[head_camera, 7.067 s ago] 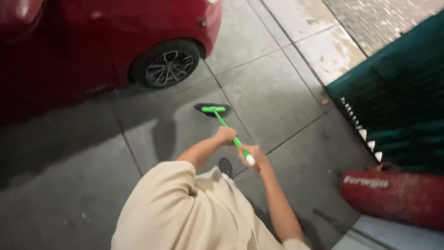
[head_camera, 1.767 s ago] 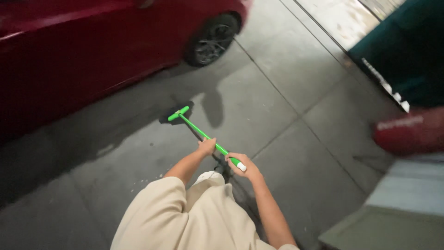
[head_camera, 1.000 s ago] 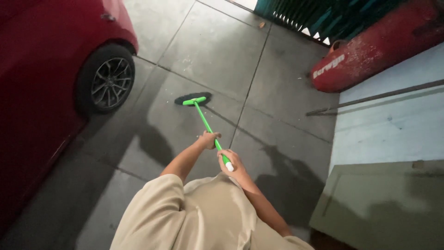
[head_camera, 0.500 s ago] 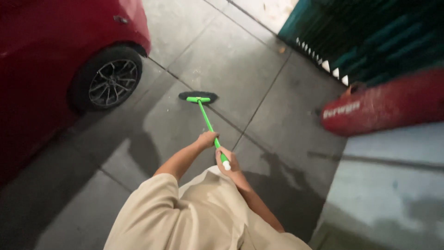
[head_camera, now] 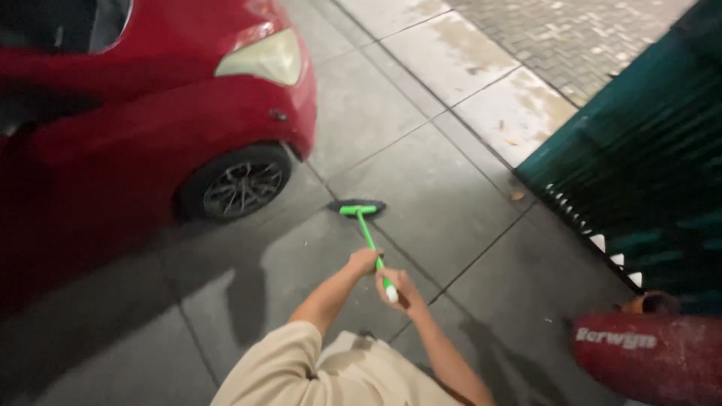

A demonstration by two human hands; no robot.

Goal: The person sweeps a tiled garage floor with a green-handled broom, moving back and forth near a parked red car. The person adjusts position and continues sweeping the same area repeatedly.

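I hold a green long-handled floor wiper (head_camera: 366,229) with both hands. My left hand (head_camera: 364,262) grips the handle lower down, and my right hand (head_camera: 398,289) is closed around the white end cap. The wiper's dark head (head_camera: 356,207) rests on the wet grey paving (head_camera: 421,173) in front of me, near the front wheel (head_camera: 239,186) of a red car (head_camera: 143,105). My beige sleeve and shirt fill the bottom of the view.
The red car stands on the left, its headlight facing the pavement. A dark green metal gate (head_camera: 647,173) lines the right side. A red cylinder-shaped object (head_camera: 650,353) lies at the bottom right. Lighter paving slabs (head_camera: 481,68) lie beyond.
The view has swung as I turned: the car now sits closer on the left and the gate on the right. The wiper's head has slid across the paving; both hands kept their grip.
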